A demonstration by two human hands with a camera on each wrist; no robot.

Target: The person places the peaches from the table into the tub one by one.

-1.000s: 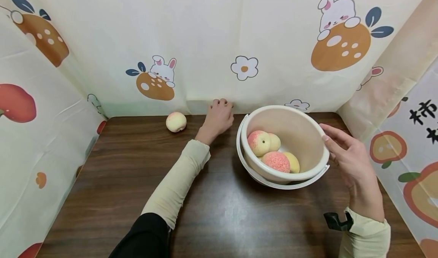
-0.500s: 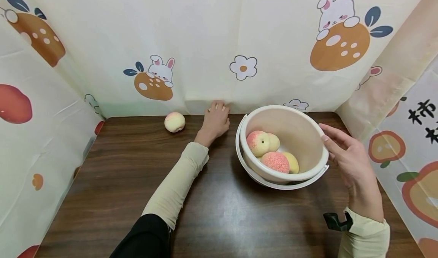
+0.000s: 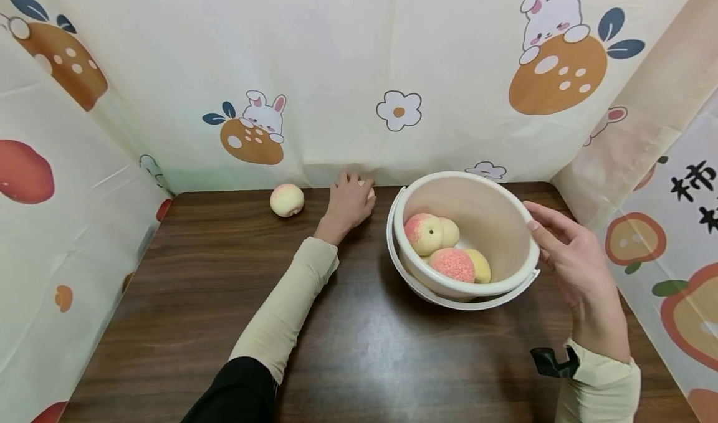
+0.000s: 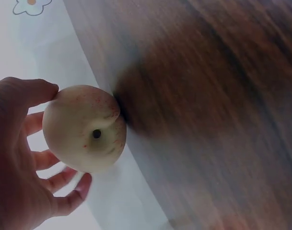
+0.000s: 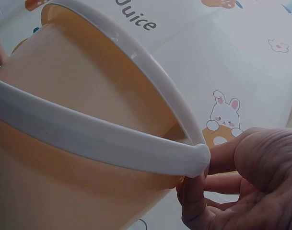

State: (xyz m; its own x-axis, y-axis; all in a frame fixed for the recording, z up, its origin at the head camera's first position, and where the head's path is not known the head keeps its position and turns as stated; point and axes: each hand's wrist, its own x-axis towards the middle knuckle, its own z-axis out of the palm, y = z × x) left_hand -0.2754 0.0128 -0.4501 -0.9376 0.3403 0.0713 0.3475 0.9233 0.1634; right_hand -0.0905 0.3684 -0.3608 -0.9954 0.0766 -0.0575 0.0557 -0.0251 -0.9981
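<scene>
At the back edge of the table, my left hand (image 3: 349, 202) holds a pale peach (image 4: 83, 124). In the left wrist view the thumb lies on one side of this peach and the fingers curl round the other. A second peach (image 3: 287, 200) rests to the left of that hand. My right hand (image 3: 583, 280) pinches the rim of a cream bucket (image 3: 499, 223) near the end of its white handle (image 5: 98, 141). Inside the bucket lie several fruits, among them a pale peach (image 3: 424, 233) with a red blush and a pink rough-skinned one (image 3: 453, 265).
The dark wooden table (image 3: 359, 361) meets a printed cloth wall (image 3: 336, 49) right behind the left hand. More printed cloth hangs at both sides. The bucket's handle hangs down round its front.
My left hand has shifted a little to the left, and its fingers are more spread, with part of the peach showing beside them. The right hand and bucket stay put.
</scene>
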